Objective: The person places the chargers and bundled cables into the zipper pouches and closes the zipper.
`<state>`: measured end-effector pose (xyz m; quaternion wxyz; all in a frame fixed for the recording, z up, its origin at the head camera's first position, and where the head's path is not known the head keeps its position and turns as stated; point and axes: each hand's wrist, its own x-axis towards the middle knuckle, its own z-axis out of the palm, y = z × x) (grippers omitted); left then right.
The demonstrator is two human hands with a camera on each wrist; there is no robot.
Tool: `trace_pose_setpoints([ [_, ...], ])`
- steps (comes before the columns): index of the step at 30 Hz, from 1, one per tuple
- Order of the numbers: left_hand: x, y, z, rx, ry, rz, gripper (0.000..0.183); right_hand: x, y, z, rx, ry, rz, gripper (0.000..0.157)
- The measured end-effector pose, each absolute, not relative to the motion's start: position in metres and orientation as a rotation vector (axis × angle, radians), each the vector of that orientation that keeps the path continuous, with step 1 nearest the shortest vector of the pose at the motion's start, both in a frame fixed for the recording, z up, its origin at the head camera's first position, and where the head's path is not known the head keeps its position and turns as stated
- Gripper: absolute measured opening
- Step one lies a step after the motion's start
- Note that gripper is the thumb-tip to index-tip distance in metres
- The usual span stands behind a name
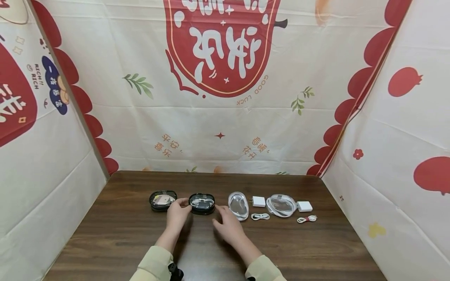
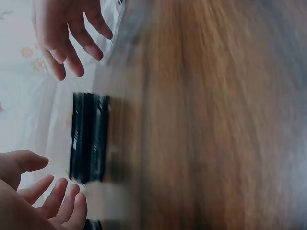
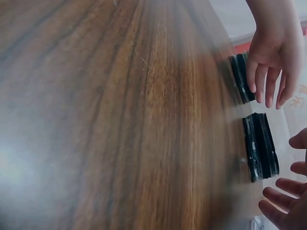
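A black oval case with a clear lid and a white cable visible inside sits on the wooden table, between the two hands. My left hand is at its left side, fingers spread and relaxed; in the left wrist view the left hand stands apart from the case. To the case's right is my right hand, also with loose, spread fingers and holding nothing; a gap shows in the right wrist view between the right hand and the case.
Left of the left hand lies another black case with light-coloured contents. Toward the right are a clear oval case, a white charger, a small white cable, a round clear case, another charger and a red-banded cable.
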<state>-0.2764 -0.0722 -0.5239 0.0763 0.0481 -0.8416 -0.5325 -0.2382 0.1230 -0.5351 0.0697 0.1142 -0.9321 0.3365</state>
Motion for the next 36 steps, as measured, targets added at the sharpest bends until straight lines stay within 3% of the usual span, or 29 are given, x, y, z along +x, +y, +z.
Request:
trace_pose_setpoints([
  [19, -0.251, 0.002, -0.519, -0.186, -2.506, -1.694, 0.024, -0.214, 0.176, -0.526, 0.099, -2.576, 1.196, 0.042],
  [36, -0.255, 0.041, -0.537, -0.349, -2.592, -1.673, 0.045, -0.237, 0.212, -0.538, 0.06, -2.692, 0.977, 0.043],
])
